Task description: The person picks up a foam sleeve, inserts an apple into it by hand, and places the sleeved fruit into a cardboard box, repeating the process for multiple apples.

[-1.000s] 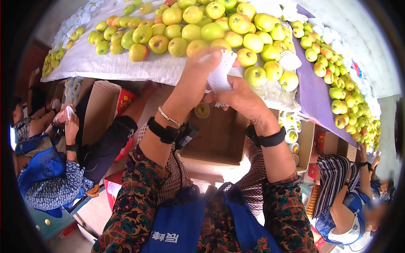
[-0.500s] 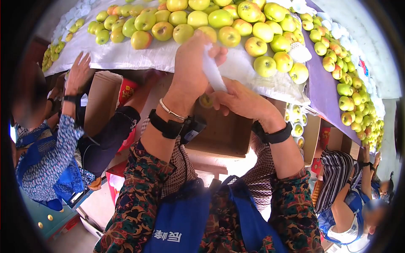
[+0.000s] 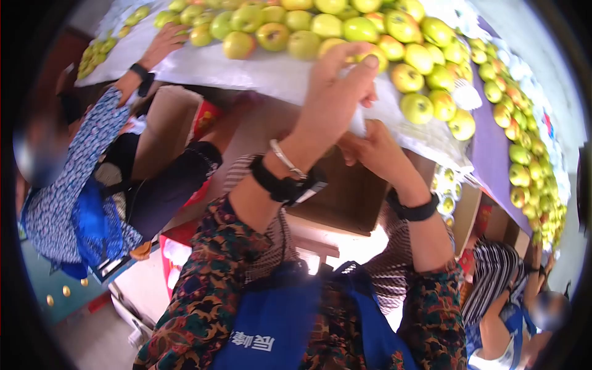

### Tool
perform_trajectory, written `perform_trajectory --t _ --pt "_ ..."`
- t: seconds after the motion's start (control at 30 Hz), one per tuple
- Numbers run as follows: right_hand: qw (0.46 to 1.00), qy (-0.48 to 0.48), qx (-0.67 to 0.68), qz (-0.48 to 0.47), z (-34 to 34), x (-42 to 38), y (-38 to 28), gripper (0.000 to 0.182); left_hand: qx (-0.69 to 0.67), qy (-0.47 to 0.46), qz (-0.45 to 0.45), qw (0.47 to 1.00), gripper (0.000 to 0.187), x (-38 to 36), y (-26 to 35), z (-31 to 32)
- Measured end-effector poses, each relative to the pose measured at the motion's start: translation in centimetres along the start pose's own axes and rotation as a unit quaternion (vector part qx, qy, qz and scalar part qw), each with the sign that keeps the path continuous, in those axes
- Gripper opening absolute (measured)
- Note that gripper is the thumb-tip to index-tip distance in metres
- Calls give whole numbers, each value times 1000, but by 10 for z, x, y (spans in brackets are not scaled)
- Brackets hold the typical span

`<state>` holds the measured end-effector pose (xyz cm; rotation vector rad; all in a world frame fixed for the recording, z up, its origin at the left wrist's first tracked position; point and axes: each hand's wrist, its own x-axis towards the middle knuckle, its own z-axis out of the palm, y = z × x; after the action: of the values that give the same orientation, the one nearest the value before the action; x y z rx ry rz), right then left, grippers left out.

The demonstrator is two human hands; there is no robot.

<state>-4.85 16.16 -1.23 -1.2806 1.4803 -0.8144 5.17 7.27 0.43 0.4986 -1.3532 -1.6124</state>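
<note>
A white foam net (image 3: 357,121) stretches between my two hands, mostly hidden by the fingers. My left hand (image 3: 333,89) is raised at the near edge of the apple pile, its fingers curled round the upper end of the net. Lower down, my right hand (image 3: 383,151) pinches the bottom end. Whether an apple is inside the net is hidden. Beyond my fingers lie many green-yellow apples (image 3: 327,26), some blushed red, on a white sheet (image 3: 271,77). One apple at the right of the pile wears a white foam net (image 3: 467,94).
An open cardboard box (image 3: 339,200) stands below my hands. At left, a co-worker's hand (image 3: 165,44) reaches to the apples beside another box (image 3: 161,132). More apples (image 3: 524,176) line the purple cloth (image 3: 493,145) at right, where another person sits.
The view has shifted, and both hands appear further right. Less of the foam net shows between them. The left co-worker's hand has moved onto the apples.
</note>
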Motion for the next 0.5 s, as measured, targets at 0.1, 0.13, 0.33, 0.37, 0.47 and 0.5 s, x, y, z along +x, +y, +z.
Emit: perform_trajectory --t 0.1,0.13,0.33,0.37,0.47,0.5 --pt "1000 8 24 -6 0 -1 12 22 -99 21 -83 991 28 1 2 2" --pt "1000 5 9 -11 -2 1 16 22 -112 5 -55 992 29 2 -3 4" --pt "1000 4 -16 25 5 -5 -2 21 -165 23 -60 984 30 2 6 -2" --pt "1000 0 -13 19 9 -4 0 21 -181 20 -85 980 31 3 10 -4" --pt "992 24 -121 -39 27 4 30 25 -127 23 -129 983 29 -6 25 3" --pt "979 113 -97 -141 39 16 61 27 -129 9 -148 980 29 -9 23 7"
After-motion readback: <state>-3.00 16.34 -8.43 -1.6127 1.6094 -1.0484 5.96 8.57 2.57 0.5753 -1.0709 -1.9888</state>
